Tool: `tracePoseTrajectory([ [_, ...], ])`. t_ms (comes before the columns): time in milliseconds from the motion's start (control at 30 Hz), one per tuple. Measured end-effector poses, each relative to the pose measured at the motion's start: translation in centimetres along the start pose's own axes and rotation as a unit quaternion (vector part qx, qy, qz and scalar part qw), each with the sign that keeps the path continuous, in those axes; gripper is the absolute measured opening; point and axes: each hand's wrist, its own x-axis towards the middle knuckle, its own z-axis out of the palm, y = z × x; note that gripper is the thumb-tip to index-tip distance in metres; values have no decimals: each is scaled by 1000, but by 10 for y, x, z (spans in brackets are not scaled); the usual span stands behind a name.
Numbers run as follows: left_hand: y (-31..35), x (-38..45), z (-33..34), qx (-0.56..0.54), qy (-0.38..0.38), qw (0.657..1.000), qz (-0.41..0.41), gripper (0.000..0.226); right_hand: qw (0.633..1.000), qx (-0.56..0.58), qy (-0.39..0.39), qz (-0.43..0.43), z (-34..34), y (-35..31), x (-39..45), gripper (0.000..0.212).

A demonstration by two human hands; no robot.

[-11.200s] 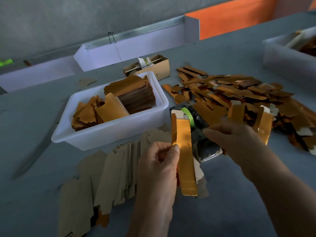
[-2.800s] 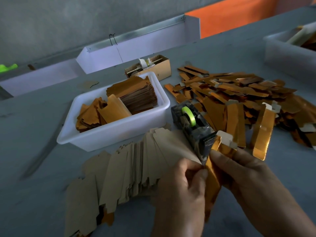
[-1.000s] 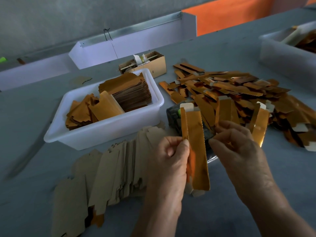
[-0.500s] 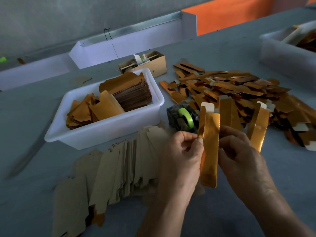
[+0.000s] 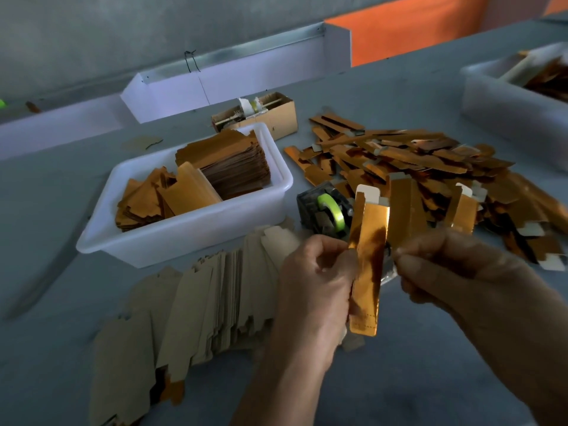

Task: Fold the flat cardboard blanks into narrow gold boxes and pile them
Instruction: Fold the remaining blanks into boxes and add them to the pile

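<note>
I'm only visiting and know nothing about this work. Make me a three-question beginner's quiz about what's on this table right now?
1. True or false: the left hand grips the narrow gold box.
2. The tape dispenser's roll is: A red, B green, C blue?
3. Fill in: the fanned row of flat blanks lies in front of the white ____.

Key: 1 true. 2 B. 3 tub. The right hand is beside the box; motion blur hides whether it touches it. The pile of folded boxes lies to the right.
</note>
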Motion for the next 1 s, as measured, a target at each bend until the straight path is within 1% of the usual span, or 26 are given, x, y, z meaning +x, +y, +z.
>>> tracePoseTrajectory([
  [67, 1, -5, -2, -38, -14, 999, -14, 9, 998, -26, -36, -38, 4, -5, 2, 23],
  [100, 2, -6, -2, -55, -22, 998, -23, 10, 997, -37, -42, -56, 7, -6, 3, 23],
  [200, 4, -9, -4, -61, -27, 997, -34, 9, 991, -93, -47, -89, 12, -6, 7, 24],
  [267, 5, -9, -6, -68, -27, 996, -40, 8, 987, -130, -45, -89, 13, -6, 8, 19],
  [367, 7, -11, -8, -62, -30, 997, -41, 11, 980, -180, -33, -83, 15, -6, 8, 28],
  [400, 8, -11, -9, -62, -34, 997, -43, 11, 978, -190, -24, -81, 15, -7, 8, 27],
  [500, 9, -13, -9, -64, -48, 996, -46, 9, 978, -197, 3, -75, 15, -8, 10, 23],
  [600, 10, -13, -11, -61, -55, 995, -55, 11, 976, -206, 16, -66, 17, -10, 9, 22],
  [667, 11, -14, -11, -58, -68, 994, -59, 6, 975, -212, 22, -64, 19, -10, 9, 23],
  [700, 10, -14, -11, -49, -73, 995, -56, 13, 973, -220, 25, -64, 20, -10, 9, 23],
  [733, 9, -14, -11, -47, -72, 995, -53, 17, 971, -230, 28, -64, 20, -10, 9, 24],
  [833, 7, -13, -9, -58, -44, 996, -44, 12, 962, -262, 37, -64, 23, -12, 9, 26],
  [933, 4, -13, -6, -81, -20, 995, -47, 13, 952, -299, 42, -59, 27, -16, 8, 27],
  [1000, 3, -14, -2, -80, 1, 996, -32, 14, 941, -327, 54, -63, 30, -18, 7, 26],
])
